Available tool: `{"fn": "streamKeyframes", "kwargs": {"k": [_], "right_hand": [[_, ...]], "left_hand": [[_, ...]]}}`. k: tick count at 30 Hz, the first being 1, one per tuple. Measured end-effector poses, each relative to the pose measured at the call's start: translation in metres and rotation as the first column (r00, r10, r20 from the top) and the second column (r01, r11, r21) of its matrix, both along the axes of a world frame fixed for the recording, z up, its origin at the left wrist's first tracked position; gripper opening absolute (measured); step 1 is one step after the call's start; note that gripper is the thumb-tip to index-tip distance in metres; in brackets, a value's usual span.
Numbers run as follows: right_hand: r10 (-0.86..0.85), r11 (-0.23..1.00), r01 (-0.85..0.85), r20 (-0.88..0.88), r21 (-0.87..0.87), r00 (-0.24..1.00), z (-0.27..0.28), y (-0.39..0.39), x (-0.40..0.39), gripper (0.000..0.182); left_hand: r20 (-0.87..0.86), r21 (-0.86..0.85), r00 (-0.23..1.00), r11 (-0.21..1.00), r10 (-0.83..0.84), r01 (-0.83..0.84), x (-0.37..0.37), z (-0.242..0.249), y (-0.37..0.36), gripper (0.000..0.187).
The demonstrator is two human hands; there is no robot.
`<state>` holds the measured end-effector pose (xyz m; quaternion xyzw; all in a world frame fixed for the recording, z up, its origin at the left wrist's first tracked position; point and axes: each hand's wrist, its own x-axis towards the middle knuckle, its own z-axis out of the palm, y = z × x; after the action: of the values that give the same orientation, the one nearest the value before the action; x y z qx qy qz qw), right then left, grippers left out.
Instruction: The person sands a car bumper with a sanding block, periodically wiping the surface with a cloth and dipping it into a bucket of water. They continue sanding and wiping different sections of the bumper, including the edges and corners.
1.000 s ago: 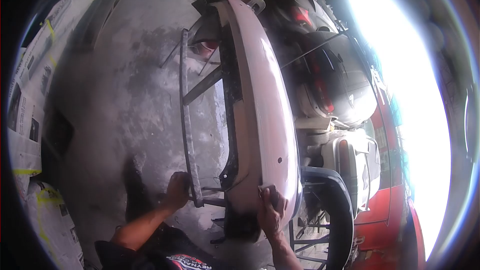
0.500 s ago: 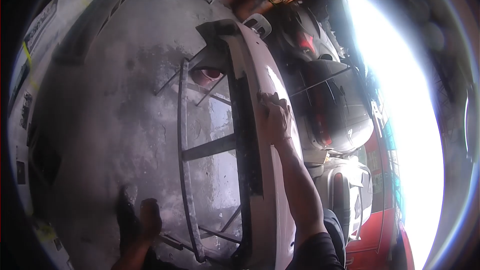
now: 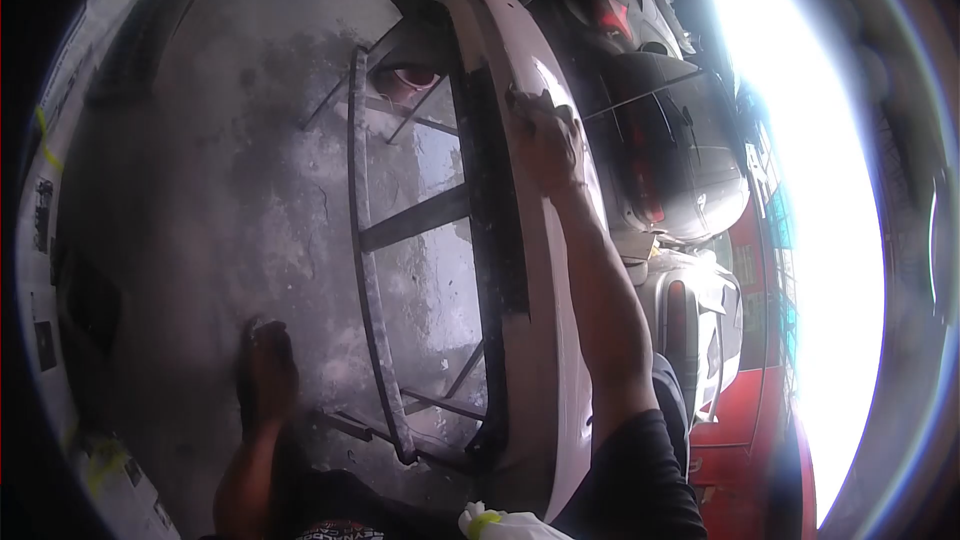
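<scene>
reaching forward along the pale pink bumper [image 3: 545, 290], i have my right hand [image 3: 550, 140] down on its outer face, nearer its far end than its near one. my fingers are bent and bunched over a small dark edge; i cannot tell whether they pinch a thin piece or only press it against the surface. my left hand [image 3: 270, 370] is well apart from the bumper, off to its left and low, touching nothing that i can see; it is too dark there to tell whether the fingers are spread or curled

the bumper lies lengthwise away from me, above a metal frame [image 3: 367, 280] whose long rail runs to its left, over the grey floor [image 3: 210, 240]. under its far end sits a reddish round thing [image 3: 414, 77]. to its right are a dark and silver body part with a red strip [image 3: 690, 170], a white part [image 3: 690, 325] and something large and red [image 3: 735, 420]. a white cloth with a yellow band [image 3: 515, 525] shows by its near end

as for progress, i judge the bumper's face unfinished: it looks dull pink over much of its length, with a bright patch just beyond my right hand that may only be glare. how much is already smooth, i cannot tell
</scene>
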<state>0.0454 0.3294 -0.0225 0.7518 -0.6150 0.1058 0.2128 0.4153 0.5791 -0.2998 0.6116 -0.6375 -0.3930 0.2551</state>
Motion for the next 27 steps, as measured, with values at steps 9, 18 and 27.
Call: {"fn": "streamKeyframes", "kwargs": {"k": [9, 18, 27], "right_hand": [[-0.160, 0.986, 0.155, 0.116, 0.058, 0.980, 0.019, 0.425, 0.057, 0.042], [-0.235, 0.969, 0.231, 0.045, 0.084, 0.971, -0.033, 0.607, 0.031, 0.063], [-0.038, 0.992, 0.033, 0.032, 0.124, 0.999, 0.022, 0.275, 0.026, 0.043]], "left_hand": [[-0.251, -0.476, 0.946, 0.877, -0.203, 0.062, -0.100, 0.029, 0.086, 0.013], [-0.313, -0.390, 0.928, 0.918, -0.202, 0.068, -0.114, 0.038, 0.129, 0.013], [-0.193, -0.208, 0.977, 0.977, -0.090, 0.049, -0.086, -0.012, 0.065, 0.020]]}}
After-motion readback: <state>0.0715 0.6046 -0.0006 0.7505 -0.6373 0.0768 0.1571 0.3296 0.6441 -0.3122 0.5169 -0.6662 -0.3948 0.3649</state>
